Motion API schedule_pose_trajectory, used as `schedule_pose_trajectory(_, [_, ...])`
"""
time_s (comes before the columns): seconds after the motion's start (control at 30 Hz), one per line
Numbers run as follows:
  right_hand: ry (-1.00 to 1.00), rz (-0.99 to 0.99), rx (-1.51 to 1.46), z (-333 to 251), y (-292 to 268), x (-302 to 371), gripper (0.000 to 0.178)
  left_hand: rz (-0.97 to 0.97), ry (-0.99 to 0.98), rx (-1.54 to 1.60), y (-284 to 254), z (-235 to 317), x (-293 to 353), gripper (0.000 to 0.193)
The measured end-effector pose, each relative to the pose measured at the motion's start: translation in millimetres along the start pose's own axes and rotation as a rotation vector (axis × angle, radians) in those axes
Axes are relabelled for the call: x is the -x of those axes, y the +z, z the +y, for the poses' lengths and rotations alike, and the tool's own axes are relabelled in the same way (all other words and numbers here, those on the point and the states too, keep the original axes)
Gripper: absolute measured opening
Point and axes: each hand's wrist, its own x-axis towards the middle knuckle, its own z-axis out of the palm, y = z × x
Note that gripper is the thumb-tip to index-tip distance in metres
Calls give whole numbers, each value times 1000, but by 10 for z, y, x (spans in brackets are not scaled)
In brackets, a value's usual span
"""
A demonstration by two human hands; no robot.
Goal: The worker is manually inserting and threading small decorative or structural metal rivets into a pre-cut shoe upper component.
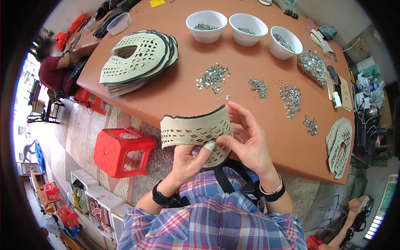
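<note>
A cream shoe upper (180, 128), with dark edging and rows of diamond-shaped cut-outs, is held up in front of me, curved between both hands. My left hand (188, 161) grips its lower edge, the thumb wrapped in white and pressed on the near face. My right hand (253, 146) closes on its right side, thumb on the face near the cut-outs and fingers behind. Whether a small stone sits under that thumb I cannot make out. Beyond lie loose heaps of shiny rhinestones: a large heap (213, 78), two middle heaps (258, 88) (289, 100) and a small heap (310, 125).
On the brown table (183, 93) stand a stack of similar uppers (146, 46) and three white bowls (207, 35) of rhinestones. A bag of stones (311, 68), a small white bottle (336, 99) and further uppers (339, 141) lie right. A red stool (112, 154) and a seated person (56, 75) are left.
</note>
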Motion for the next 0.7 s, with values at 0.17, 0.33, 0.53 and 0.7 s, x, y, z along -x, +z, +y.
schedule_pose_trajectory(0.17, [-121, 4, 129, 81, -33, -1, 55, 2, -25, 52, 21, 20, -23, 21])
schedule_pose_trajectory(0.33, [-38, 1, 44, -47, 31, 33, 37, -11, -19, 75, 31, 50, -33, 23])
schedule_pose_trajectory(0.53, [-4, 5, 29, -46, 6, 21, 33, -12, -45, 103, 45, 90, -64, 24])
schedule_pose_trajectory(0.7, [4, 17, -115, 64, 5, 12, 32, -13, -27, 66, 42, 81, -84, 24])
